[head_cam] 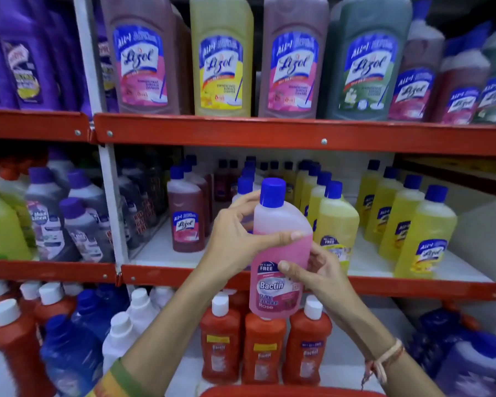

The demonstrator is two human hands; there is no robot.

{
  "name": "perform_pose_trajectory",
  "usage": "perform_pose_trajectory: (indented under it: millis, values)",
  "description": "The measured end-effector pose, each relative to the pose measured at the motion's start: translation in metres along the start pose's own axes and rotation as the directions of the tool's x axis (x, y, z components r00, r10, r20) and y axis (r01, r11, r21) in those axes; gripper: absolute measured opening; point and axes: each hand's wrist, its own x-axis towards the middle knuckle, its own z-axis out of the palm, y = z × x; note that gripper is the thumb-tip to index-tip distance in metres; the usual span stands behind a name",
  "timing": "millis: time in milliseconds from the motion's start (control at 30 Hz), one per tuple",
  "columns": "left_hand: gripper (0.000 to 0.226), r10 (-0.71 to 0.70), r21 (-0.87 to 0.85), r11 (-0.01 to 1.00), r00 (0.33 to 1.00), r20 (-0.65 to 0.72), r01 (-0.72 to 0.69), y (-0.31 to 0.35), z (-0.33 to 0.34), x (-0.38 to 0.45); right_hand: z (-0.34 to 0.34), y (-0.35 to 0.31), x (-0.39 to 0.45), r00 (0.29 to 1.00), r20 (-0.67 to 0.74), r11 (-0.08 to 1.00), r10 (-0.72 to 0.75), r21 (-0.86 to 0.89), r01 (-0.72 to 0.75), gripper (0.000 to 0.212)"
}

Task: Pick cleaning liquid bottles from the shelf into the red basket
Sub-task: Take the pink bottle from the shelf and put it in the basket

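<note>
Left hand (235, 242) wraps the upper body of the pink Bactin bottle (279, 253) from the left, thumb laid across the front at the liquid line, fingers curled behind near the neck. Closed firmly on it. Bottle is upright, blue cap (273, 192) on top, held in the air in front of the middle shelf (269, 277), clear of it.

Right hand (318, 272) grips the same bottle lower down from the right, thumb on the label's top edge, fingers wrapped round the back. Also closed on it. A thread band (385, 361) sits on that wrist.

Left of the grip: brown-red Lizol bottle (186, 222) standing on the shelf. Right of the grip, just beside it: rows of yellow Lizol bottles (424, 239). Directly under the held bottle: three red Bactin bottles (264, 345) with white caps on the lower shelf.

Red basket (292, 392): only a strip of rim shows at the bottom edge, below both forearms.
</note>
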Motion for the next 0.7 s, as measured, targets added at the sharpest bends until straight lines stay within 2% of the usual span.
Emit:
perform_pose_trajectory:
  millis: [233, 433, 567, 700]
  values:
    - [0.044, -0.037, 0.044, 0.998, 0.998, -0.056, 0.039, -0.024, 0.012, -0.033, -0.010, 0.020, -0.024, 0.997, 0.012, 0.992, 0.077, -0.099, -0.075, 0.043]
    - [0.049, -0.185, 0.068, 0.980, 0.983, 0.001, 0.184, -0.069, 0.026, -0.071, -0.022, 0.064, -0.056, 0.978, -0.019, 0.967, 0.209, -0.146, -0.210, 0.042]
    - [0.050, -0.328, 0.077, 0.943, 0.944, 0.037, 0.325, -0.107, 0.037, -0.104, -0.031, 0.103, -0.082, 0.948, -0.039, 0.921, 0.316, -0.226, -0.316, 0.049]
    - [0.056, -0.494, 0.011, 0.869, 0.866, 0.081, 0.495, -0.150, 0.051, -0.145, -0.040, 0.148, -0.110, 0.906, -0.039, 0.849, 0.422, -0.334, -0.410, 0.046]
